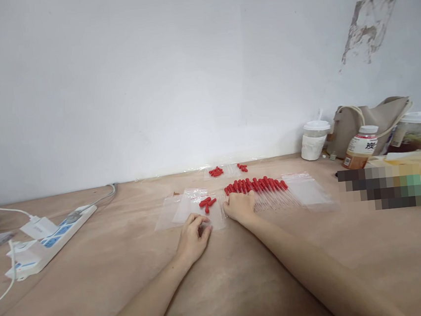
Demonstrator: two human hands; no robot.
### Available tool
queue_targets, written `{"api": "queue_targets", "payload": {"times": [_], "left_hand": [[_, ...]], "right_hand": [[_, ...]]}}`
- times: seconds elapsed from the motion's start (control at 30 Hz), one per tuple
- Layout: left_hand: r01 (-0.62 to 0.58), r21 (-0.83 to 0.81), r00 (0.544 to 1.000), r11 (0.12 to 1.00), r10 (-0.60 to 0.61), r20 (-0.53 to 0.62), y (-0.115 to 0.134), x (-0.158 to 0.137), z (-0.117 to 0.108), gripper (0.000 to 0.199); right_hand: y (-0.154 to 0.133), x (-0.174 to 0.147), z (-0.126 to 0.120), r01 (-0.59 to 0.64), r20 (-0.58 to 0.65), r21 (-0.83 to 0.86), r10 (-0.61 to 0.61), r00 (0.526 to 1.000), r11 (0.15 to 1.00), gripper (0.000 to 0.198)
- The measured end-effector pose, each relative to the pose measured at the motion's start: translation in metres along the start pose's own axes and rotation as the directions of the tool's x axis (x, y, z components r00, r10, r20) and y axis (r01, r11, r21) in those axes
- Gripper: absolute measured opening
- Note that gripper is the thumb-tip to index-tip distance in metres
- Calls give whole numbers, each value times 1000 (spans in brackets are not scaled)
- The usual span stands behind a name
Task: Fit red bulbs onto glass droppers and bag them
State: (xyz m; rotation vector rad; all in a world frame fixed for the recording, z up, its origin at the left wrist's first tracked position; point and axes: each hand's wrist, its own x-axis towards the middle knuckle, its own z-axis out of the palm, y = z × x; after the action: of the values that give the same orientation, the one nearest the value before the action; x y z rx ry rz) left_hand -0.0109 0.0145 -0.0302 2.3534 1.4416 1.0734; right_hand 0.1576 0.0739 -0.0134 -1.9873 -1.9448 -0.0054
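Note:
My left hand (193,238) rests on the table at the front edge of a clear plastic bag. Its fingers are curled, with a gap between thumb and forefinger and nothing seen in it. Just beyond it, loose red rubber bulbs (206,204) lie on the plastic. My right hand (240,206) is closed, knuckles up, over the left end of a row of thin glass droppers (270,199) with red bulbs at their far ends. A few bare glass tubes (222,204) show beside its fingertips; what the fingers grip is hidden.
More red bulbs (216,171) lie on plastic near the wall. Flat clear bags (308,191) flank the droppers. A white power strip (54,240) with cables stands left. At right are a lidded cup (315,140), a bottle (362,148) and a grey bag (342,130).

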Motion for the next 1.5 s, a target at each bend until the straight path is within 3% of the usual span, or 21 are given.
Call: {"api": "queue_targets", "payload": {"times": [0.1, 0.4, 0.57, 0.73, 0.8, 0.93, 1.13, 1.33, 1.5], "left_hand": [[32, 59, 998, 998, -29, -53, -2, 1, 0, 8], [123, 329, 991, 936, -134, 11, 3, 37, 1, 9], [167, 375, 984, 912, -176, -12, 0, 59, 12, 11], [132, 375, 991, 918, -134, -20, 9, 42, -1, 5], [87, 347, 996, 934, -89, -10, 13, 27, -11, 13], [-48, 73, 997, 996, 44, 56, 17, 5, -18, 23], [36, -253, 997, 967, -16, 81, 27, 2, 8, 19], [0, -275, 995, 961, 28, 98, 36, -7, 12, 19], [-8, -274, 994, 962, 37, 99, 36, -6, 10, 19]], "right_hand": [[-5, 3, -2, -10, 35, -4, 10, 999, 1000, 30], [-10, 20, -14, -91, 179, 57, 80, 981, 994, 19], [6, 11, -28, -97, 142, 150, 76, 987, 984, 25], [46, -23, -42, 42, 41, 259, -54, 998, 965, 22], [63, -38, -43, 176, -34, 350, -175, 984, 920, 19], [78, -61, -38, 391, -166, 506, -358, 919, 769, 20], [65, -81, -29, 503, -278, 443, -420, 864, 743, 23], [63, -91, -21, 579, -272, 407, -511, 815, 707, 22], [63, -90, -19, 585, -264, 385, -522, 811, 714, 21]]}}
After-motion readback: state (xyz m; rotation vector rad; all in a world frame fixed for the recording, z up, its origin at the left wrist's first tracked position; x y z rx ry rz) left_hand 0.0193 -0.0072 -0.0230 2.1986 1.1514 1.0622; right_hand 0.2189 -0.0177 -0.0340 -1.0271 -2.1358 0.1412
